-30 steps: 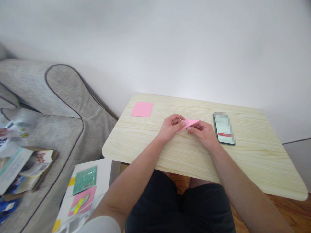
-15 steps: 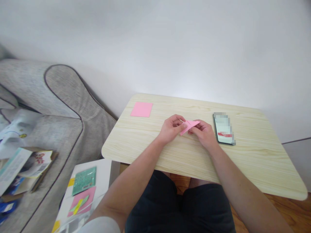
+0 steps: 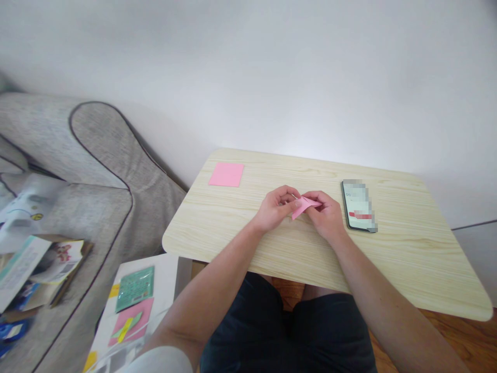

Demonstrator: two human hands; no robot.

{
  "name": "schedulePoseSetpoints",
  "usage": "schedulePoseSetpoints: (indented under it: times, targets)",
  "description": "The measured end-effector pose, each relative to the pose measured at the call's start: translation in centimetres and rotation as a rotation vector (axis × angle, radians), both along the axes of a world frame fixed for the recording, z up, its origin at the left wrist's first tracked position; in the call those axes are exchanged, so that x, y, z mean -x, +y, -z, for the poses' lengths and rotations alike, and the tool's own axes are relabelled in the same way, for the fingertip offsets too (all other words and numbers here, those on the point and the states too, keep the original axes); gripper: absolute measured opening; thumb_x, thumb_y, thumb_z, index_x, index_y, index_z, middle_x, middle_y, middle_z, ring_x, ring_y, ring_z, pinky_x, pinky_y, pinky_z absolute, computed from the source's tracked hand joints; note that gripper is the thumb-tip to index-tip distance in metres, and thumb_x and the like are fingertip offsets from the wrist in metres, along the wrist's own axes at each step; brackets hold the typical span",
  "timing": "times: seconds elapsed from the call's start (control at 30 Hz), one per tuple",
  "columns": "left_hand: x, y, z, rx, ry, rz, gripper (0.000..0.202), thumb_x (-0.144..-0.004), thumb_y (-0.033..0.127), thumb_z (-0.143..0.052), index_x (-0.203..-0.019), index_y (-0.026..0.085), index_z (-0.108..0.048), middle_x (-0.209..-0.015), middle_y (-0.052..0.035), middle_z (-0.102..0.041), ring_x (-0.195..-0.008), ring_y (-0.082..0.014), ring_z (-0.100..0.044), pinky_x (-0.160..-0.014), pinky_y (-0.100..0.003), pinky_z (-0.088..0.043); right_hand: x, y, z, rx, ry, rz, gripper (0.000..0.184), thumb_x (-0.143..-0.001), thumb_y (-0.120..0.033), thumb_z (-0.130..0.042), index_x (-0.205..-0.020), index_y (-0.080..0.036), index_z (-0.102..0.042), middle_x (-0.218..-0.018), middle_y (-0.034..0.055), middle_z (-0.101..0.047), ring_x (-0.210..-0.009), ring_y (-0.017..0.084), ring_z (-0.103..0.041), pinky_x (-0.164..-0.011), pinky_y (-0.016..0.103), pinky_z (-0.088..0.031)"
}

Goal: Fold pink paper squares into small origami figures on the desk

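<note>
A small folded pink paper (image 3: 302,206) is held between both hands just above the middle of the light wooden table (image 3: 407,259). My left hand (image 3: 275,208) pinches its left edge with thumb and fingers. My right hand (image 3: 328,215) grips its right side, fingers curled over the fold. Part of the paper is hidden by the fingers. A flat pink square sheet (image 3: 226,174) lies at the table's far left corner, apart from both hands.
A phone (image 3: 359,205) lies face up just right of my right hand. A grey sofa (image 3: 97,171) stands to the left with booklets (image 3: 34,264) on it. Paper packs (image 3: 134,300) rest on a white surface below the table's left edge.
The hands have closed in on the pink paper; it looks smaller and more folded, with the right fingers now covering its right tip.
</note>
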State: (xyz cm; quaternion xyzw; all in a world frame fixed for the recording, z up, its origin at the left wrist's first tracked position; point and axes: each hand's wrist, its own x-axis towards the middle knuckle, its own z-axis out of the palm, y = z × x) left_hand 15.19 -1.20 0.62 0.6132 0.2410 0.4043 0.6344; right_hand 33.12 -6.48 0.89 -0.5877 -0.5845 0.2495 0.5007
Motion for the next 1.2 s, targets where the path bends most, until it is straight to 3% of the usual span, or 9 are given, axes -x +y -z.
schedulePoseSetpoints:
  times: [0.17, 0.47, 0.7, 0.83, 1.03, 1.2]
  targets:
    - [0.2, -0.1, -0.3, -0.040, 0.089, -0.035, 0.037, -0.088, 0.047, -0.077, -0.108, 0.017, -0.068, -0.079, -0.0016, -0.068, -0.067, -0.0104, -0.059, -0.063, -0.023, -0.042, 0.3, -0.4, 0.0, -0.027, -0.098, 0.006, 0.016, -0.083, -0.025, -0.067, -0.095, -0.023, -0.077, -0.090, 0.0018, -0.077, -0.079, 0.019, -0.067, -0.072, 0.032, -0.050]
    - [-0.2, -0.3, -0.5, -0.010, 0.045, -0.038, 0.040, -0.085, 0.048, -0.080, -0.105, 0.016, -0.070, -0.075, -0.0010, -0.066, -0.064, -0.0101, -0.055, -0.062, -0.024, -0.039, 0.4, -0.5, 0.2, -0.040, -0.089, 0.004, 0.015, -0.088, -0.029, -0.065, -0.094, -0.024, -0.077, -0.088, 0.0017, -0.077, -0.076, 0.019, -0.068, -0.069, 0.032, -0.049]
    - [-0.2, -0.3, -1.1, -0.085, 0.040, -0.107, 0.048, -0.089, 0.056, -0.071, -0.118, 0.018, -0.070, -0.089, -0.0038, -0.069, -0.081, -0.0144, -0.060, -0.074, -0.027, -0.044, 0.7, -0.4, -0.3, 0.040, -0.049, 0.086, 0.025, -0.094, -0.040, -0.061, -0.086, -0.023, -0.078, -0.073, -0.0005, -0.072, -0.067, 0.017, -0.062, -0.064, 0.030, -0.044]
    - [-0.4, -0.6, -0.9, -0.193, 0.177, -0.178, 0.060, -0.077, 0.049, -0.086, -0.126, 0.021, -0.065, -0.099, -0.0045, -0.072, -0.087, -0.0158, -0.064, -0.078, -0.028, -0.046, 0.9, -0.3, -0.6, 0.047, -0.055, 0.161, 0.029, -0.094, -0.042, -0.062, -0.081, -0.022, -0.078, -0.066, -0.0014, -0.067, -0.063, 0.016, -0.057, -0.061, 0.030, -0.039]
    - [-0.7, -0.9, -0.9, -0.249, 0.241, -0.228, 0.046, -0.083, 0.034, -0.080, -0.125, 0.021, -0.067, -0.104, -0.0061, -0.075, -0.095, -0.0180, -0.067, -0.084, -0.030, -0.046, 1.2, -0.1, -0.6, 0.065, -0.085, 0.164, 0.039, -0.095, -0.044, -0.058, -0.065, -0.021, -0.069, -0.059, -0.0004, -0.063, -0.058, 0.016, -0.053, -0.057, 0.030, -0.036]
    - [-0.5, -0.8, -1.0, -0.284, 0.256, -0.216, 0.042, -0.084, 0.036, -0.078, -0.123, 0.021, -0.070, -0.103, -0.0063, -0.075, -0.094, -0.0178, -0.066, -0.082, -0.030, -0.046, 0.7, 0.0, -0.2, 0.076, -0.129, 0.167, 0.036, -0.093, -0.034, -0.054, -0.061, -0.021, -0.066, -0.057, -0.0009, -0.062, -0.057, 0.016, -0.052, -0.056, 0.030, -0.033]
